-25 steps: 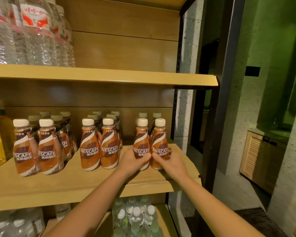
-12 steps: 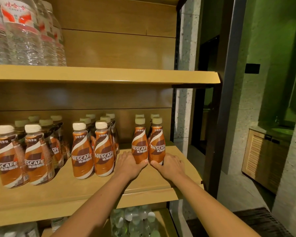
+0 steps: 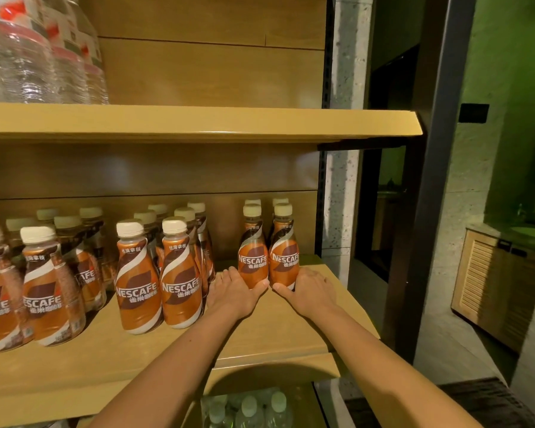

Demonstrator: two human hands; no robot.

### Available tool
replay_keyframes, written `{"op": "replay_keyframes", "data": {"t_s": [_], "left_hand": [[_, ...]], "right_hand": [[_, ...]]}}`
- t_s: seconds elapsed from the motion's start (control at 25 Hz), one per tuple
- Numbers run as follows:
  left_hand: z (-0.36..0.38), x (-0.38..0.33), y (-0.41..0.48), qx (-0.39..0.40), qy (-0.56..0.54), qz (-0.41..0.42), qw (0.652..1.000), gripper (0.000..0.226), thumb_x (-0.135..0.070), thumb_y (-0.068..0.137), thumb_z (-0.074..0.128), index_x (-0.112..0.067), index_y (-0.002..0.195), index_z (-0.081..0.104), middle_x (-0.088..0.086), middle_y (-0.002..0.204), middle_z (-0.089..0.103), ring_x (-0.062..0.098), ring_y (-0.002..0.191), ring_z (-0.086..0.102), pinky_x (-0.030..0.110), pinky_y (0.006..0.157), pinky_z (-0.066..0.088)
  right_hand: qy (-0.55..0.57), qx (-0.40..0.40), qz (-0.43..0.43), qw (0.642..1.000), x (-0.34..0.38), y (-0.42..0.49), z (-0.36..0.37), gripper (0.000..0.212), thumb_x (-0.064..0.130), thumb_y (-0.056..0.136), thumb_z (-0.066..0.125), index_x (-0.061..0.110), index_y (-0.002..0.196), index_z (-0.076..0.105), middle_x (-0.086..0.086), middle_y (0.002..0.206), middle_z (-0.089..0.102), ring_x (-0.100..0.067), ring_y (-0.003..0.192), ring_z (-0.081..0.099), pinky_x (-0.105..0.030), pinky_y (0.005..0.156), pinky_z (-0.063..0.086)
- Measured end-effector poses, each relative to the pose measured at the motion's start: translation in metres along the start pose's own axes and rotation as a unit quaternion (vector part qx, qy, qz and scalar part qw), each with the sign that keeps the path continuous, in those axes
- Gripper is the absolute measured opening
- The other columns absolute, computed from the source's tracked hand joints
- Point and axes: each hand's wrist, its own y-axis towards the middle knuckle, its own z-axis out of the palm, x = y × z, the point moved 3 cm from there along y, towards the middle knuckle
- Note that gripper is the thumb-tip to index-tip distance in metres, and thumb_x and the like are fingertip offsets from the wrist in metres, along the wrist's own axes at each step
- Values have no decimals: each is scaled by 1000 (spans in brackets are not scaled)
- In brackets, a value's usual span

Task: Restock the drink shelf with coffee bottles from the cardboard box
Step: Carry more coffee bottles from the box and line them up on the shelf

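Coffee bottles, 2 upright side by side at the right end of the shelf, clamped low in the grip of left hand and right hand, probably for sliding back squarely.

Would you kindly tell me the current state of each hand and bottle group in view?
left hand, grips the base of the left coffee bottle.
right hand, grips the base of the right coffee bottle.
left coffee bottle, upright on the middle shelf, capped.
right coffee bottle, upright, capped, beside the left one.
other coffee bottles, upright, capped, no hand on them.
water bottles, upright on the upper shelf.
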Motion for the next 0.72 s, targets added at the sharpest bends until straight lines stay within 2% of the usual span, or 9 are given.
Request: {"op": "replay_keyframes", "data": {"t_s": [0.04,0.12,0.2,0.32,0.4,0.48,0.6,0.72], "left_hand": [[0,0,-1,10,-7,-6,1000,90,-76,78,37,-10,139,34,12,143,40,30,133,36,45,111,31],[5,4,3,19,-16,-10,1000,111,-94,58,21,-13,131,46,11,135,51,29,126,45,45,107,36],[12,12,8,21,-21,-14,999,119,-97,45,17,-15,124,52,9,128,56,27,120,51,45,103,40],[-14,-1,-27,32,-14,18,999,99,-88,53,32,-18,121,54,5,125,57,25,116,52,44,100,43],[-33,-12,-59,39,-5,49,998,75,-75,72,44,-18,121,53,2,126,56,24,116,51,42,100,43],[-50,-24,-92,7,14,103,995,59,-62,83,48,-20,124,51,3,130,54,23,118,50,41,98,45],[-68,-53,-147,-37,32,196,979,61,-50,86,55,-18,136,40,4,139,47,21,125,46,34,97,42],[-62,-97,-194,-36,-2,295,955,66,-50,86,56,-18,140,35,1,141,44,17,126,45,32,96,42]], "right_hand": [[-4,5,1,1000,0,1,0,75,66,85,44,6,130,47,-13,133,53,-29,124,48,-44,104,37],[-6,21,2,1000,-1,0,-1,78,67,84,42,7,134,44,-14,137,49,-29,128,44,-44,107,35],[-10,37,2,999,-1,-6,-6,82,69,83,41,8,138,40,-14,142,45,-30,132,40,-44,109,31],[-5,35,-21,999,4,-28,-25,73,66,84,45,13,133,45,-12,138,49,-29,128,44,-43,106,35],[3,24,-61,998,9,-52,-41,60,58,86,50,15,128,50,-10,132,54,-27,122,50,-40,102,41],[-6,-3,-106,994,12,-84,-63,53,50,88,53,15,128,50,-8,130,57,-25,119,53,-37,99,43],[-43,-59,-166,983,10,-141,-102,52,43,92,52,14,134,46,-6,132,55,-22,121,52,-33,100,40],[-103,-95,-165,976,-17,-196,-135,57,45,93,49,13,139,41,-6,140,49,-21,128,46,-34,109,34]]}}
